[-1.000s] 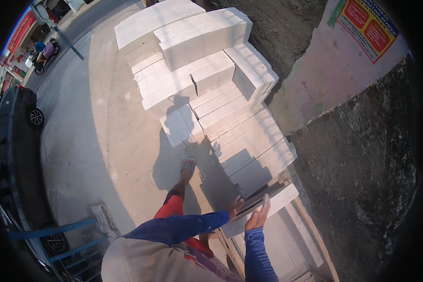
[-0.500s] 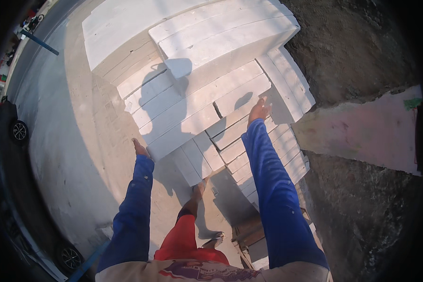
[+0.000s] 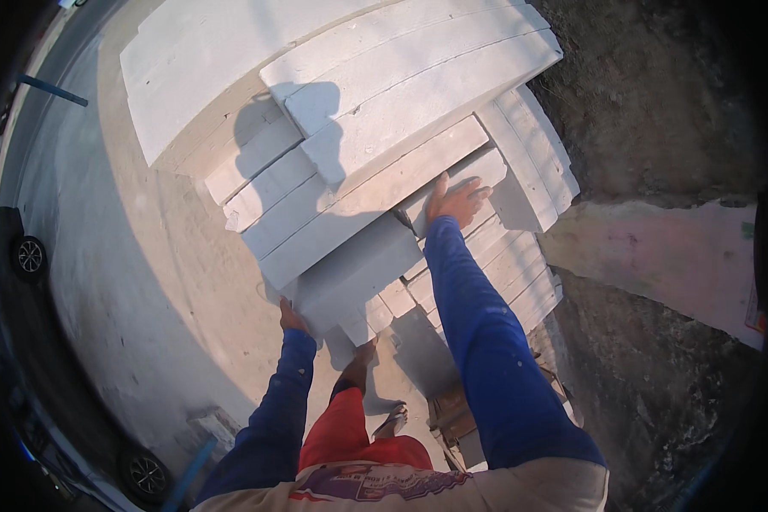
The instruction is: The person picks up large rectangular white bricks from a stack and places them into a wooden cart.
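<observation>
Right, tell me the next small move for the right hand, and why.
Perhaps curl the fingers of the right hand over the far edge of the pale block beneath it. They lie spread across it, and what looks like a dark gap behind it may leave room. The left hand is away at the shaded block, so it offers no hold here.

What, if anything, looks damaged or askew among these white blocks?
The left-side block has a jagged corner that looks chipped, while nearby edges run straighter. The nearer block at the right hand also seems separated from the long block behind it by a dark gap.
</observation>
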The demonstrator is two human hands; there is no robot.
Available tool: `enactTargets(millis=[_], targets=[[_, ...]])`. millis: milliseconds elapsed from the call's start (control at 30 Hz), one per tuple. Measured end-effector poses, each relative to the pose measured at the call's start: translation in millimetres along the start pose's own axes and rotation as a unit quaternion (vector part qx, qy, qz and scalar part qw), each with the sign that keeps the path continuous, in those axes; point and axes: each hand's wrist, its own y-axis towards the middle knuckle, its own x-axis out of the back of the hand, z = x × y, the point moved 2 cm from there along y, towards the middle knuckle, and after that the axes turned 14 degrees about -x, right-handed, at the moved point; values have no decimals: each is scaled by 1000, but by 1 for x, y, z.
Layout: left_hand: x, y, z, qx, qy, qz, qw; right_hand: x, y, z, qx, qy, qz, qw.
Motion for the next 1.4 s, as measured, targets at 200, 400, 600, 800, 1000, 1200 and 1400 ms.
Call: enactTargets(millis=[200,400,600,800,1000,1200,1400], targets=[[-43,-37,-66,246,127,108,955,32,18,-25,-198,78,163,963],[7,-28,-30,234,4,174,957,10,24,-89,-134,197,191,952],[74,-105,-65,111,42,254,960,39,-33,-202,-122,366,161,909],[150,-188,-122,118,101,264,952,201,-129,-290,-204,492,172,829],[172,-288,-132,102,161,411,892,335,-176,-432,-160,425,13,891],[185,-404,-93,104,181,497,843,486,-246,-594,-172,600,-64,779],[131,-539,-16,201,152,661,707,584,-295,-747,-194,663,-217,690]])
